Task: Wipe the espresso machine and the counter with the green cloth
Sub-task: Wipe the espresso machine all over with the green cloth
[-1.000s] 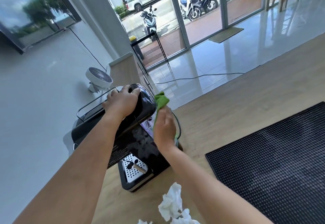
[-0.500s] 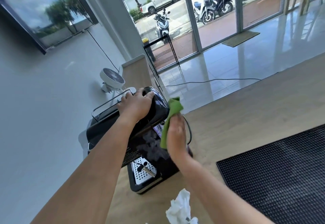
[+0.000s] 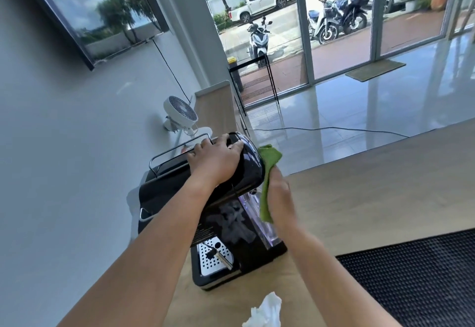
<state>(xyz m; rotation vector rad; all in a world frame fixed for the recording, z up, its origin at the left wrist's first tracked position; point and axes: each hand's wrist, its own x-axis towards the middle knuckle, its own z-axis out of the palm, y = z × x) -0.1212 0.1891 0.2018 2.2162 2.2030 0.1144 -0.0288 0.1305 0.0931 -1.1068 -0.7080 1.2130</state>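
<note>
At the near edge of the wooden bench (image 3: 359, 198) lies a crumpled white tissue (image 3: 264, 311), and a black ribbed mat (image 3: 411, 275) covers the bench to the right. Just beyond the tissue stands the black espresso machine (image 3: 231, 226), with its perforated metal drip tray (image 3: 205, 262) facing the camera and a steam wand (image 3: 223, 258) slanting over the tray. The right hand (image 3: 279, 198) presses the green cloth (image 3: 267, 170) flat against the machine's right side, fingers together and fairly straight; the cloth bunches up above the fingertips and hangs below the palm. The left hand (image 3: 216, 162) grips the rounded top of the machine, its fingers spread and curled over the front edge, beside a chrome rail (image 3: 177, 150). Behind the machine a white fan (image 3: 180, 109) stands by the wall. Farther off, a cable (image 3: 334, 129) trails over the glossy floor (image 3: 385, 110) toward glass doors (image 3: 341, 31), and 3 scooters are parked outside
</note>
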